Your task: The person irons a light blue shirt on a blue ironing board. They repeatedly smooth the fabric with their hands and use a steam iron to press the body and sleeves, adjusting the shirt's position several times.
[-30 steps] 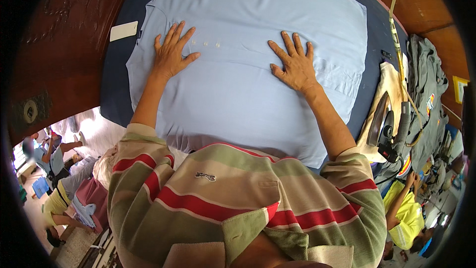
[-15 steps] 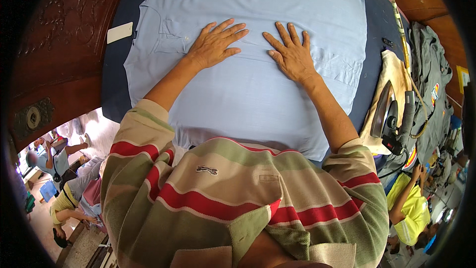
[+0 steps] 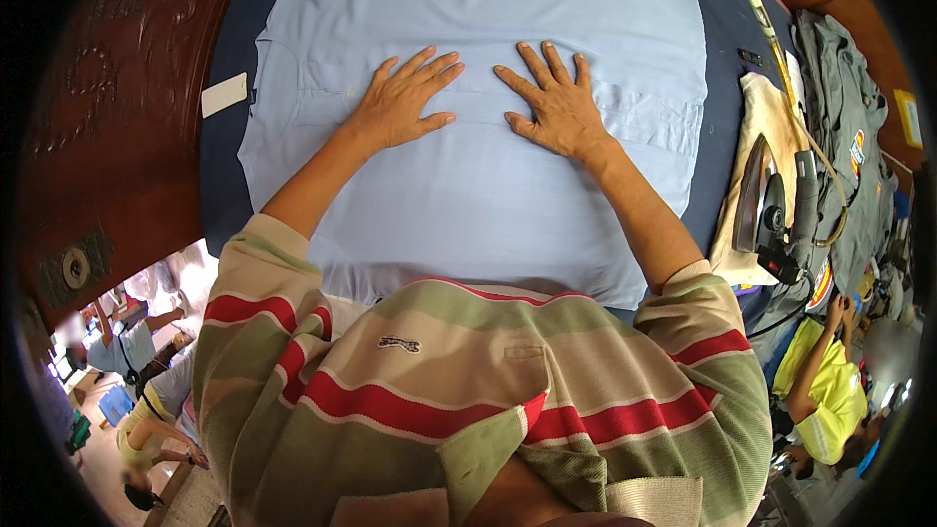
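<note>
A light blue shirt (image 3: 459, 200) lies spread over a dark blue padded surface (image 3: 226, 176). Its fabric is mostly smooth, with soft creases around the middle and a bunched part at the far left. My left hand (image 3: 398, 105) rests flat on it left of centre, fingers spread and pointing away to the right. To its right, my right hand (image 3: 558, 105) also lies flat, fingers apart, along a seam-like band of the cloth. Neither hand grips anything. A blank pale tag (image 3: 224, 96) lies by the shirt's left edge.
At the right a clothes iron (image 3: 761, 205) with a hose or cord rests on a cream cloth (image 3: 734, 234). Dark grey garments (image 3: 844, 137) lie beyond it. Carved dark wood (image 3: 117, 137) borders the left. A person in yellow (image 3: 825, 381) is at the lower right; others are lower left.
The whole view has shifted slightly. Both hands have slid a little to the left over the shirt and remain flat, and the cloth near the left hand shows altered creases.
</note>
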{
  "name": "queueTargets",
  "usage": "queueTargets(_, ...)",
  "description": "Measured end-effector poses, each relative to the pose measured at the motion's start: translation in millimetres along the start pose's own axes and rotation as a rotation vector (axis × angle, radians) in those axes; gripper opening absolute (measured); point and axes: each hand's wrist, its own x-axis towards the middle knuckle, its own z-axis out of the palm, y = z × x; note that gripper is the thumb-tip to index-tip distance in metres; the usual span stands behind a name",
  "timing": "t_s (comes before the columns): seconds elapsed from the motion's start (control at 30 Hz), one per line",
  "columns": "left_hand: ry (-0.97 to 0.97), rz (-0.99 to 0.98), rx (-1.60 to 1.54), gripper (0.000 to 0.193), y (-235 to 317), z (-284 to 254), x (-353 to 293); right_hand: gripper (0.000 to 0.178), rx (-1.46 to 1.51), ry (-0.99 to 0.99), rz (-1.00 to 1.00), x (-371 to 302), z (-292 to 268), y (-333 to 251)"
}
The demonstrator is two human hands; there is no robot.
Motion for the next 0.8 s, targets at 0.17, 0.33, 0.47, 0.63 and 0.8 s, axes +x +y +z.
queueTargets(0.17,-0.019,0.149,-0.034,0.057,10.8,-0.1,5.4,0.059,0.029,0.031,-0.007,-0.8,-1.5,-0.8)
queueTargets(0.33,0.008,0.198,0.002,0.051,11.3,12.2,17.5,0.061,0.045,0.038,-0.011,-4.0,2.2,2.9)
queueTargets(0.47,0.001,0.195,0.034,0.052,7.7,11.4,16.5,0.061,0.066,0.062,-0.034,-1.9,2.3,5.0)
queueTargets(0.63,-0.013,0.17,0.112,0.051,8.1,12.2,14.7,0.036,0.648,0.35,-0.074,-29.6,-17.1,39.2)
queueTargets(0.8,-0.017,0.171,0.139,0.052,8.6,10.3,15.7,0.039,0.169,0.269,0.505,-115.1,-16.4,112.1)
